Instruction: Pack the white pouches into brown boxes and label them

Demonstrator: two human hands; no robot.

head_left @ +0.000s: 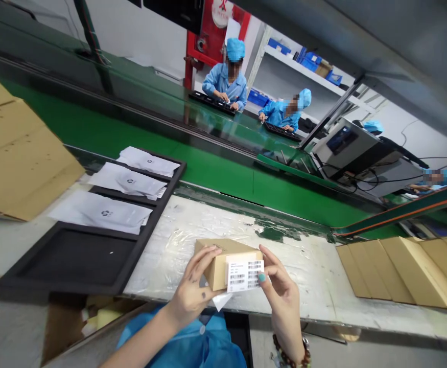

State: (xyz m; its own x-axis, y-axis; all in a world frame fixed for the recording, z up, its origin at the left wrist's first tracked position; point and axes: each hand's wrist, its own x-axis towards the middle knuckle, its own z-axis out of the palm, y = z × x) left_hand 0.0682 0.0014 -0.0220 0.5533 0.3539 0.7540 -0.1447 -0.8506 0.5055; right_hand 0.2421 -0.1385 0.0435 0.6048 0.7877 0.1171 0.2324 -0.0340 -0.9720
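A small brown cardboard box [218, 268] is held up over the near edge of the worktable. My left hand [194, 286] grips its left side, fingers on top and thumb beneath. A white barcode label [242, 273] lies against the end of the box facing me. Between thumb and fingers, my right hand [282, 291] pinches the label's right edge. Whether the label is fully stuck down I cannot tell. Below the box, a white paper corner [222, 301] sticks out near my left thumb.
Left of the hands, a black tray [131, 255] holds several white pouches [108, 212]. Flat cardboard [20, 148] stands at far left, folded brown boxes [392, 266] at right. Beyond the worktable [162, 266] runs a green conveyor [223, 174]; co-workers [227, 82] sit across it.
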